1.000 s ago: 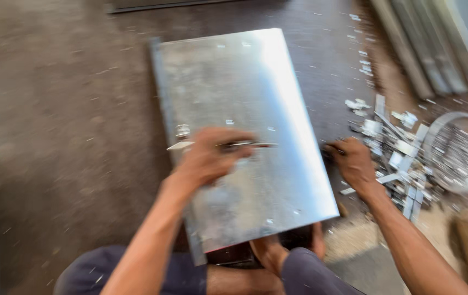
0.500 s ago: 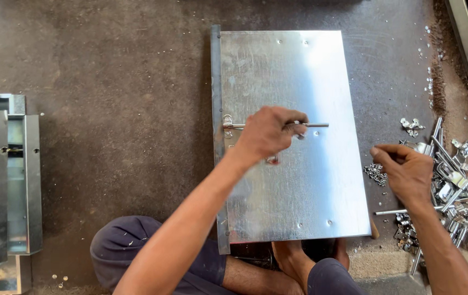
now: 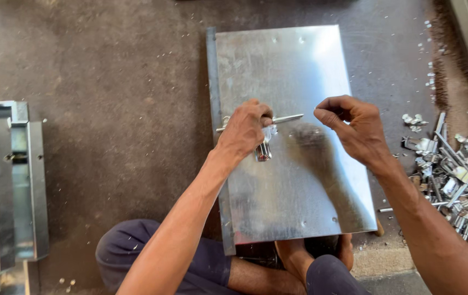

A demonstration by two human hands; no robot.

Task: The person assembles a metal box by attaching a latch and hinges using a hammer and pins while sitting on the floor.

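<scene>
Head view: I look straight down on a galvanised metal sheet [image 3: 294, 180] lying flat on a dark concrete floor [image 3: 108, 82], and I place everything else against that sheet.
Left hand: my left hand [image 3: 245, 131] sits over the sheet's left-middle, fingers curled tight around a slim metal rod [image 3: 286, 118] that runs crosswise over the sheet.
Rod fitting: a small shiny latch piece [image 3: 263, 151] hangs just below the knuckles, touching the sheet; I cannot tell how it joins the rod.
Right hand: my right hand [image 3: 354, 128] hovers over the sheet's right-middle, fingers pinched narrow near the rod's free tip; I cannot tell whether anything small sits in the pinch.
Sheet edge: a folded lip runs down the sheet's left side, and small holes show near its top and bottom corners.
Hardware pile: a heap of loose metal parts [image 3: 452, 175] lies just right of the sheet.
Boxes: finished metal box frames [image 3: 4, 186] stand well left of the sheet.
Legs: my bare feet [image 3: 310, 257] tuck under the sheet's near edge.
</scene>
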